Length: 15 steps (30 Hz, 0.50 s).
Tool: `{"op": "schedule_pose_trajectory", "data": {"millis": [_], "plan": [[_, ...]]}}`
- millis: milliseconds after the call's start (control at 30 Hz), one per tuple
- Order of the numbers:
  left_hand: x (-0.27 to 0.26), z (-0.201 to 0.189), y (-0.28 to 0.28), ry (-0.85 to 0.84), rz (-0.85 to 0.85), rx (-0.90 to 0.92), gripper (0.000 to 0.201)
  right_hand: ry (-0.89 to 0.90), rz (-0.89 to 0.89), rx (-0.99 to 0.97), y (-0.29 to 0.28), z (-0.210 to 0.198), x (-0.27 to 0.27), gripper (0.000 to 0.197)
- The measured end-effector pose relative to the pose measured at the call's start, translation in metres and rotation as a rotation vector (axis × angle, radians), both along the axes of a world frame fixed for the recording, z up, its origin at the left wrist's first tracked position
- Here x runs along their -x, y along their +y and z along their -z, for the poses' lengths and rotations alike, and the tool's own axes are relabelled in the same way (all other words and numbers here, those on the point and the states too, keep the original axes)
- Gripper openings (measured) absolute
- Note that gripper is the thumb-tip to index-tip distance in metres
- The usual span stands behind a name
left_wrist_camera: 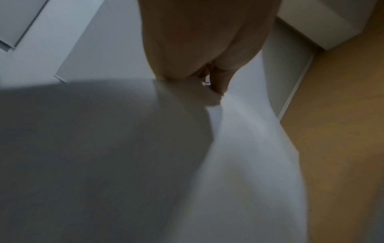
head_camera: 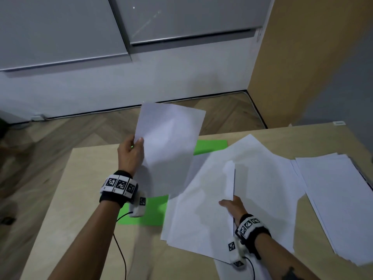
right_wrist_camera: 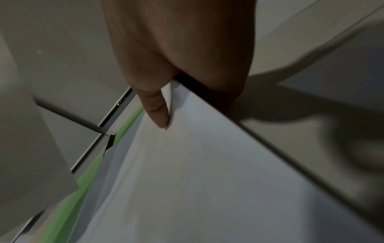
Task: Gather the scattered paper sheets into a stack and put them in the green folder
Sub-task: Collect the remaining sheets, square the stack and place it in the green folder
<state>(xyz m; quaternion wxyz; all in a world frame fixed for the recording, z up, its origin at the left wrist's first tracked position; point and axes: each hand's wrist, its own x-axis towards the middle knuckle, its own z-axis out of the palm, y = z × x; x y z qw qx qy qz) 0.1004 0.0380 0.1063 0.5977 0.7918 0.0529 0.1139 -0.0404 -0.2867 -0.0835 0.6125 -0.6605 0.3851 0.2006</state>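
Note:
My left hand pinches the left edge of a white sheet and holds it up above the table; in the left wrist view the same sheet hangs from the left hand. My right hand grips the near edge of a bundle of white sheets, lifted and tilted; the thumb lies on top of the bundle. The green folder lies flat on the table, mostly covered by paper, with one corner showing behind.
A further pile of white sheets lies at the right of the wooden table. Beyond the table's far edge are parquet floor, white cabinet fronts and a tan panel.

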Motion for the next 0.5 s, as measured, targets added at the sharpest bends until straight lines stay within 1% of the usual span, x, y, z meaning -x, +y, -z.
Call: {"op": "schedule_pose_trajectory", "data": {"millis": [67, 133, 200, 267, 333, 400, 433, 500], "plan": [[-0.008, 0.007, 0.003, 0.014, -0.018, 0.048, 0.022, 0.024, -0.007, 0.027, 0.001, -0.013, 0.000, 0.068], [-0.015, 0.022, 0.006, 0.065, -0.014, 0.050, 0.035, 0.025, -0.013, 0.021, 0.001, -0.019, 0.000, 0.066], [-0.012, 0.030, -0.003, 0.136, -0.024, -0.016, 0.043, 0.006, -0.026, 0.004, 0.000, -0.021, -0.001, 0.064], [0.001, 0.034, -0.018, 0.166, -0.005, -0.104, 0.047, -0.004, -0.022, -0.005, 0.001, -0.022, 0.000, 0.065], [0.015, 0.050, -0.030, 0.213, 0.020, -0.213, 0.046, -0.008, -0.027, -0.016, 0.000, -0.020, 0.000, 0.067], [0.029, 0.069, -0.037, 0.312, 0.053, -0.286, 0.043, -0.029, -0.026, -0.038, -0.001, -0.020, 0.001, 0.059], [0.033, 0.082, -0.037, 0.376, 0.086, -0.330, 0.035, -0.034, -0.032, -0.040, -0.001, -0.021, 0.001, 0.055], [0.043, 0.105, -0.038, 0.537, 0.157, -0.382, 0.010, -0.037, -0.052, -0.037, 0.000, -0.025, 0.001, 0.057]]}}
